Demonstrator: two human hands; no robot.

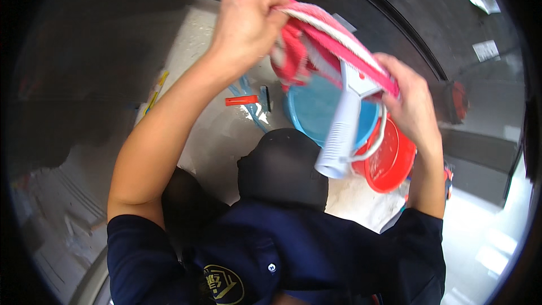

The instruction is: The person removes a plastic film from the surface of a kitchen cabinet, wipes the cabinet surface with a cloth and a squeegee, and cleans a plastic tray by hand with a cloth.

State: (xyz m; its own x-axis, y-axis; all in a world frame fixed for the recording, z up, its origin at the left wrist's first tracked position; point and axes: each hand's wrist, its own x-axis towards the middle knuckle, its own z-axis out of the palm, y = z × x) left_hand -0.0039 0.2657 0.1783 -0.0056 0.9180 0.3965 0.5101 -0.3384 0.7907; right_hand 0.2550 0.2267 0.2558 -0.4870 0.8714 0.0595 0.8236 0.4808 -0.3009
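Observation:
My left hand (250,25) pinches one end of a pink-and-white striped cloth (326,29). The cloth stretches across to my right hand (408,93), whose fingers grip its other end. A white plastic tool with a ribbed handle (343,135) hangs from the cloth near my right hand; its head is hidden by the cloth, and how it is held cannot be told. Below the cloth stands a light blue bucket (296,120) that looks filled with water. A red bucket (391,156) stands beside it, close to my right forearm.
A red-handled tool (241,100) and a small dark-edged brush or scraper (265,98) lie on the wet floor (203,123), near blue strips. A yellow tool (157,91) lies along the left edge. Papers (486,51) are at the upper right.

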